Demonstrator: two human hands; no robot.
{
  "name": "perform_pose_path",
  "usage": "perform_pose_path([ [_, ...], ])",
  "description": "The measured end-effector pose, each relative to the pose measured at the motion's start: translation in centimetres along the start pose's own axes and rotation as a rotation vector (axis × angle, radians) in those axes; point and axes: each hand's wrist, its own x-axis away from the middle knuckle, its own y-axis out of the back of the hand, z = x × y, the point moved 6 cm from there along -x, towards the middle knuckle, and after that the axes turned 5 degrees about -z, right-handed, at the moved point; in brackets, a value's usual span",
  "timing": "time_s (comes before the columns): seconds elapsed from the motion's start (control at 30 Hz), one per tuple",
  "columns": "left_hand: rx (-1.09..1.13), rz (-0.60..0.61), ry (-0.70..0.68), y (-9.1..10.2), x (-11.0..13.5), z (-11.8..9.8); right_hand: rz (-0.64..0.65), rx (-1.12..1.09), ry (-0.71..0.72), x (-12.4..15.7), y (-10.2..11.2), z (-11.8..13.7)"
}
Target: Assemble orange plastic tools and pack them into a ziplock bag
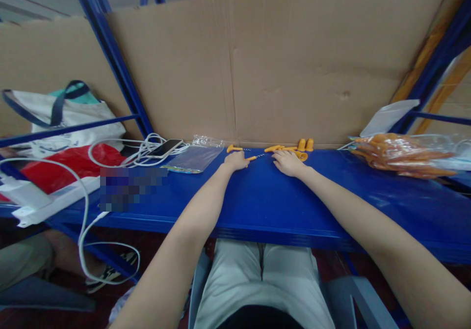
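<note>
Both my arms reach forward over a blue shelf [265, 206] to its back edge. My left hand [235, 161] is closed on a small orange piece [251, 158] joined to a thin chain or string [262, 155]. My right hand [289, 162] lies fingers curled at the other end of that string, beside more orange pieces [279, 148]. Another orange piece [234, 148] lies just behind my left hand. Two upright orange caps [305, 144] stand against the cardboard. What the right fingers grip is too small to name.
A cardboard wall [279, 64] backs the shelf. A clear plastic bag [195, 158], a phone [164, 148] and white cables [121, 157] lie to the left. A bag full of orange parts [397, 154] sits on the right. A tote bag [62, 118] and a person's leg are at far left.
</note>
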Motion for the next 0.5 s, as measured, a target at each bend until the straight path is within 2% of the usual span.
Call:
perform_pose_path([
  [0.07,0.009,-0.002,0.000,0.0,-0.1,0.1,-0.042,-0.020,-0.003,-0.3,0.5,-0.7],
  [0.17,0.038,0.010,-0.004,-0.2,-0.3,0.3,-0.091,-0.057,-0.081,-1.1,1.2,-2.9],
  [0.33,0.075,0.010,0.015,-0.4,-0.6,0.6,-0.107,-0.005,-0.299,-1.8,1.5,-8.7],
  [0.5,0.088,-0.015,0.018,-0.4,-0.4,0.6,-0.076,-0.033,-0.491,-1.8,0.6,-13.9],
])
